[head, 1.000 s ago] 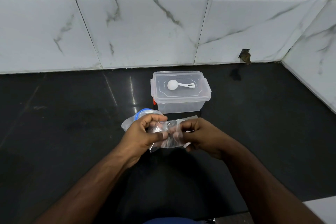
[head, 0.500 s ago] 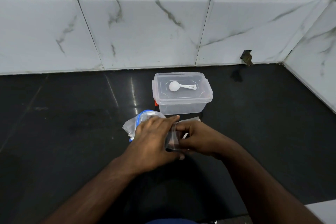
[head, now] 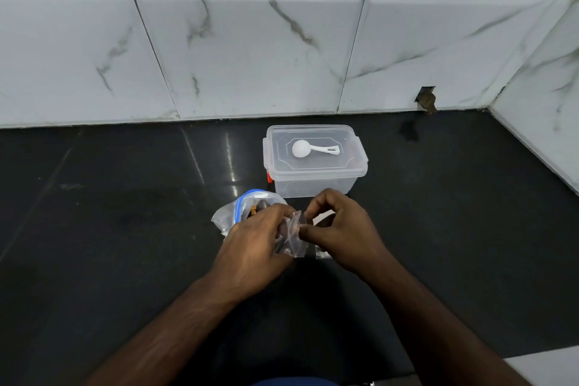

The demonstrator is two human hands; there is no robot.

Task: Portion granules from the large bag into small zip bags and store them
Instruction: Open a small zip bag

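Two things stand on the black counter, a lidded clear box with a white scoop on its lid and, nearer, the large bag, while the left hand and right hand pinch a small zip bag between their fingertips, just before the box.

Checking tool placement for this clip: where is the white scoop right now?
In the head view the white scoop lies on the closed lid of the clear plastic container, centre frame near the tiled wall, beyond both hands and untouched by either.
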